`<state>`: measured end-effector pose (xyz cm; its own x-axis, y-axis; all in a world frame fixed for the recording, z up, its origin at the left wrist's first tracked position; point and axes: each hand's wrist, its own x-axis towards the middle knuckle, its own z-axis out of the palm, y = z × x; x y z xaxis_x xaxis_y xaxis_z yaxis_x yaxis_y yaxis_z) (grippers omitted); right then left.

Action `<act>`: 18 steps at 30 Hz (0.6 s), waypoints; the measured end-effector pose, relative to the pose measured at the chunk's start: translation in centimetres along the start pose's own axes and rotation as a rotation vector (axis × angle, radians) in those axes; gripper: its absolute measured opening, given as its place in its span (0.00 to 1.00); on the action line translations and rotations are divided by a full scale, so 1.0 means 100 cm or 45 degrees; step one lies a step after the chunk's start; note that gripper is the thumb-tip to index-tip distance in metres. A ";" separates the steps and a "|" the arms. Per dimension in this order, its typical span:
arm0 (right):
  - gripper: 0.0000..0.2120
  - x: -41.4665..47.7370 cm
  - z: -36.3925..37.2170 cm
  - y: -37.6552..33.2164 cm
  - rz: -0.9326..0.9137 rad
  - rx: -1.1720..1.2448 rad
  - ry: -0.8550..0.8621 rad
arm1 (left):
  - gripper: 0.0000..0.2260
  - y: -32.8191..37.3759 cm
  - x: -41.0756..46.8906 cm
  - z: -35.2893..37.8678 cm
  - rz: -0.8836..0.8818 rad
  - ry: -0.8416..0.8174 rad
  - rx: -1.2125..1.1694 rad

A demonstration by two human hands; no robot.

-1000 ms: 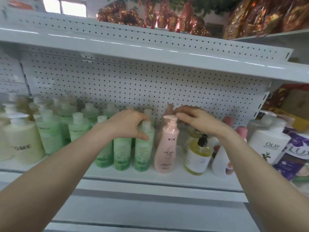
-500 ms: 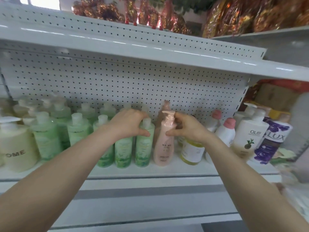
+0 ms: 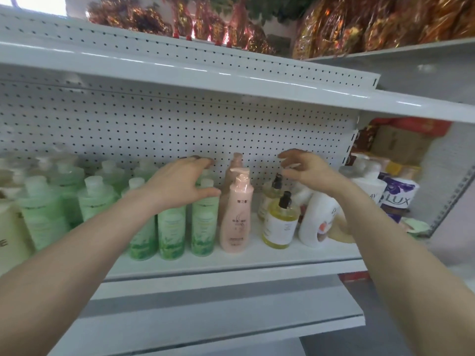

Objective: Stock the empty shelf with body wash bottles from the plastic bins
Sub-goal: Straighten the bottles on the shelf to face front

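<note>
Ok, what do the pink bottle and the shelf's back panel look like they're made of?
Pink bottle: likely opaque plastic with a soft satin sheen and a moulded pump top. Back panel: looks like white painted metal pegboard, with regular rows of punched holes.

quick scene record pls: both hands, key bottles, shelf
left hand: curved over caps of pale green plastic bottles; grip unclear
right hand: loosely curled, holding nothing, in the air
pink plastic pump bottle: upright between the hands, no hand on it
white metal shelf: bottles standing in rows
</note>
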<state>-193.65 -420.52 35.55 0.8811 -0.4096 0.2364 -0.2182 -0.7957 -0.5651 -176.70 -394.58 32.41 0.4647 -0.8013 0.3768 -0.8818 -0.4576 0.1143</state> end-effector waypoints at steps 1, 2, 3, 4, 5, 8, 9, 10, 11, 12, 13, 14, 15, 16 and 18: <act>0.19 0.005 -0.006 0.008 0.013 -0.098 0.043 | 0.35 0.008 0.003 -0.002 0.020 0.026 -0.009; 0.20 0.010 -0.010 0.015 0.032 -0.200 0.048 | 0.34 0.016 0.007 -0.004 0.040 0.059 -0.019; 0.21 0.015 -0.010 0.022 0.042 -0.293 0.030 | 0.32 0.026 0.011 -0.005 0.054 0.098 -0.028; 0.22 0.020 -0.008 0.027 0.053 -0.372 -0.005 | 0.31 0.037 0.016 -0.006 0.070 0.146 -0.035; 0.24 0.026 -0.004 0.032 0.057 -0.424 -0.046 | 0.29 0.047 0.021 -0.006 0.090 0.201 -0.032; 0.26 0.041 0.008 0.041 0.035 -0.580 -0.176 | 0.25 0.078 0.031 0.004 0.183 0.376 0.038; 0.27 0.047 0.010 0.043 0.026 -0.640 -0.215 | 0.24 0.088 0.033 0.009 0.221 0.425 0.065; 0.27 0.055 0.011 0.044 0.029 -0.695 -0.255 | 0.23 0.099 0.034 0.016 0.255 0.469 0.074; 0.27 0.062 0.013 0.045 0.032 -0.733 -0.296 | 0.23 0.109 0.034 0.024 0.277 0.501 0.064; 0.26 0.069 0.015 0.047 0.030 -0.754 -0.339 | 0.22 0.119 0.034 0.033 0.283 0.516 0.049; 0.25 0.075 0.017 0.050 0.018 -0.768 -0.369 | 0.23 0.128 0.033 0.044 0.269 0.517 0.040; 0.23 0.080 0.019 0.054 0.010 -0.783 -0.394 | 0.24 0.136 0.031 0.056 0.239 0.505 0.031; 0.22 0.083 0.020 0.057 -0.003 -0.797 -0.414 | 0.25 0.143 0.029 0.068 0.203 0.483 0.015; 0.22 0.085 0.021 0.060 -0.016 -0.814 -0.433 | 0.26 0.149 0.026 0.080 0.161 0.450 -0.014; 0.21 0.086 0.022 0.063 -0.050 -0.846 -0.461 | 0.30 0.159 0.022 0.106 0.068 0.374 -0.086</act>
<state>-186.54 -428.10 32.33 0.9512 -0.2944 -0.0928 -0.2896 -0.9552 0.0611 -188.88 -407.72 25.37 0.3830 -0.6733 0.6325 -0.9122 -0.3834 0.1443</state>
